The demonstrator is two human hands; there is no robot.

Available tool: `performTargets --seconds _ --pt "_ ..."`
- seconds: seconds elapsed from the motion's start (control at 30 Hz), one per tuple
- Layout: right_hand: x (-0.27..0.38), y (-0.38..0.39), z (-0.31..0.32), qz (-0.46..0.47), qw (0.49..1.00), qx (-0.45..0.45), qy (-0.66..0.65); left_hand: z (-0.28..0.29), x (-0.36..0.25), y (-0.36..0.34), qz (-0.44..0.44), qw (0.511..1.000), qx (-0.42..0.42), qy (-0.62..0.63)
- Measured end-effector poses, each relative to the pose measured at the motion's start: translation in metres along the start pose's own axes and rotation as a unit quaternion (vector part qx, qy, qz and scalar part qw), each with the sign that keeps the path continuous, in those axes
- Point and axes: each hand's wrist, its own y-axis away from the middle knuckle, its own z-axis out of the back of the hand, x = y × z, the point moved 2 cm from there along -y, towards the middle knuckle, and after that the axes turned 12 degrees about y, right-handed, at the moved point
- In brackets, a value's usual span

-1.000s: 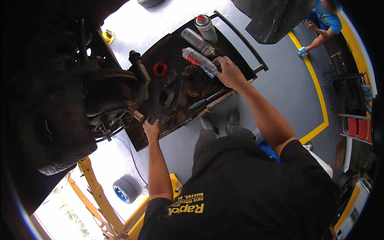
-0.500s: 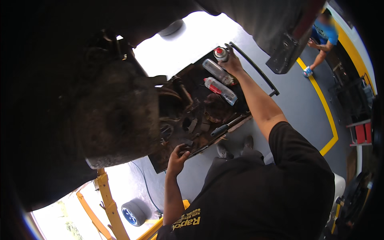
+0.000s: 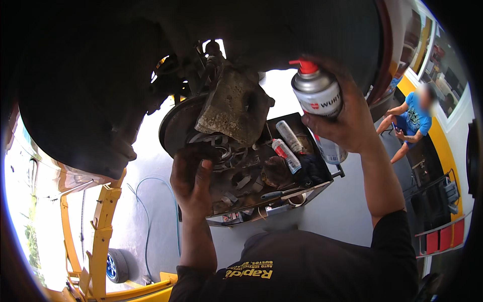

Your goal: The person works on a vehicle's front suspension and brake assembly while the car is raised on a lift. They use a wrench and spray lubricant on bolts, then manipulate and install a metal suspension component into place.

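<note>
My right hand point(image 3: 347, 113) is wrapped around a silver-and-white spray can point(image 3: 318, 95) with a red nozzle, raised upright beside a car's wheel well. My left hand point(image 3: 191, 183) is up at the lower edge of the round brake disc point(image 3: 173, 126), its fingers curled and in shadow. Whatever it grips there is too dark to make out. A rusty, pitted metal block point(image 3: 234, 108), apparently part of the brake assembly, hangs in front of the disc, between my two hands.
Below stands a tool cart point(image 3: 251, 204) bearing a clear bottle point(image 3: 290, 136), a red-and-white can point(image 3: 287, 155) and greasy parts. A yellow lift post point(image 3: 103, 231) and a loose wheel point(image 3: 116, 265) are at left. A person in blue point(image 3: 415, 118) sits at right.
My right hand has lifted the spray can off the cart up toward the brake. My left hand has risen from the cart's edge to the disc. The view has shifted.
</note>
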Motion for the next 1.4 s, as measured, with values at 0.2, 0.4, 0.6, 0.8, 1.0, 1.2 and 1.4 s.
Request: performTargets --seconds 0.2,0.4,0.6,0.8,1.0,1.2,1.4 --pt "0.085 -0.058 0.004 0.108 0.965 0.007 0.239 -0.028 -0.010 -0.040 -0.119 0.991 -0.006 0.068" --pt "0.127 -0.060 -0.009 0.015 0.948 0.061 0.313 -0.008 -0.020 -0.058 -0.083 0.997 0.003 -0.003" --pt "0.152 -0.053 -0.013 -0.045 0.954 0.085 0.285 0.010 -0.013 -0.118 -0.075 0.994 0.025 -0.070" --pt "0.147 -0.047 -0.014 -0.086 0.959 0.070 0.261 -0.029 -0.016 -0.194 -0.047 0.915 0.286 -0.281" --pt "0.103 -0.034 -0.035 -0.026 0.989 -0.017 0.142 -0.035 -0.025 -0.216 -0.182 0.607 0.374 -0.678" --pt "0.044 0.025 -0.006 -0.068 0.991 0.028 -0.110 -0.009 -0.073 -0.123 -0.444 0.617 0.276 -0.588" --pt "-0.048 0.155 0.001 -0.246 0.958 -0.027 -0.142 0.013 0.053 0.047 0.176 0.937 0.079 -0.292"
